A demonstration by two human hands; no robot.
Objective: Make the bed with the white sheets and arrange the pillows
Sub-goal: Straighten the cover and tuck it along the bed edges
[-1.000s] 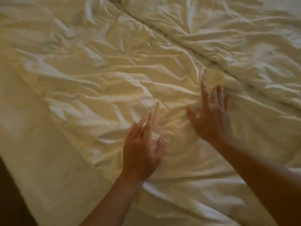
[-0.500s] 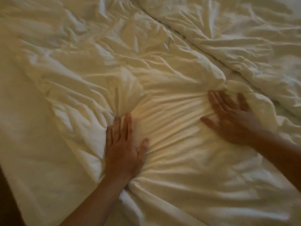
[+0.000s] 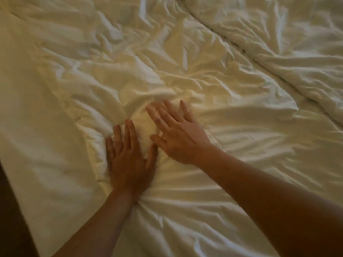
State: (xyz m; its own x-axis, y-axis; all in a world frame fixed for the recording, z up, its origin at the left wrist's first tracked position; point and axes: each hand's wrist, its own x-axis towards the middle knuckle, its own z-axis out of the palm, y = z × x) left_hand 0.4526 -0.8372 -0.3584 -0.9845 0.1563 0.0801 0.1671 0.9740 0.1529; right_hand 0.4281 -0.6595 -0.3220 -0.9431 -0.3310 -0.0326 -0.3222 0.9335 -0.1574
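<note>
A wrinkled white sheet (image 3: 185, 75) covers most of the bed. My left hand (image 3: 128, 160) lies flat on it, fingers straight, pressing the cloth down near the lower middle. Just to its right, my right hand (image 3: 178, 134) rests palm down with straight, spread fingers pointing up and left. A bunched ridge of cloth (image 3: 141, 97) rises just beyond both sets of fingertips. Folds fan out from under my left wrist. No pillow is in view.
A second thick fold of white bedding (image 3: 278, 39) runs diagonally across the upper right. A smoother white layer (image 3: 37, 145) lies along the left, ending at the bed's edge, with dark floor (image 3: 11, 219) at the lower left.
My right hand has slid left across the sheet until it lies beside my left hand. The left hand stays pressed flat. The ridge of cloth ahead of the fingers has shifted.
</note>
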